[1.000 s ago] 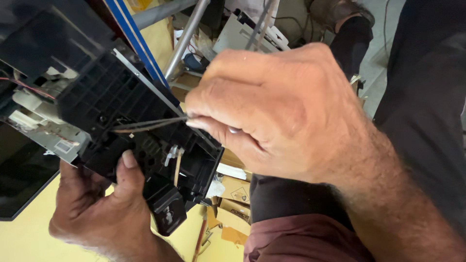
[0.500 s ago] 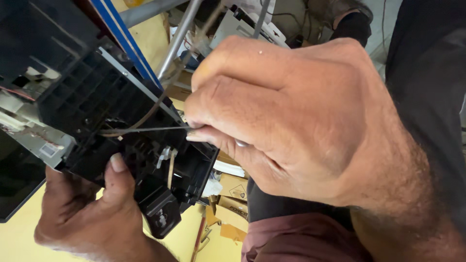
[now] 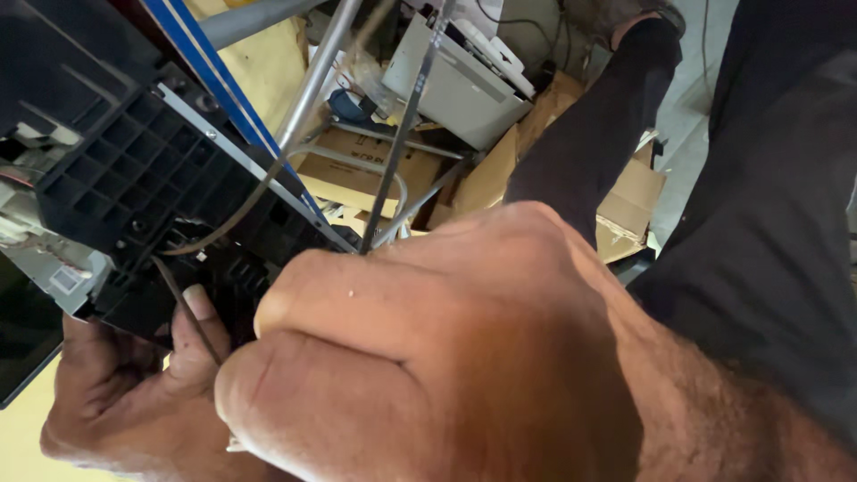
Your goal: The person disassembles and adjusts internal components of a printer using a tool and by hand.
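My left hand grips the lower edge of a black plastic assembly with a ribbed grid face, thumb pressed on its front. My right hand is a closed fist close to the camera, covering the lower part of the assembly. A thin dark wire runs from the assembly down across my left thumb into the right fist, which pinches it. A second thin cable curves over the grid face. What the right fingers hold beyond the wire is hidden.
A blue-striped bar and metal rods cross above the assembly. Behind lie a grey device, cardboard pieces and a dark trouser leg. A yellow surface shows at lower left.
My right hand has moved down and toward the camera, now covering the assembly's lower part. The wire, earlier stretched sideways, now runs downward. The assembly shifted slightly left.
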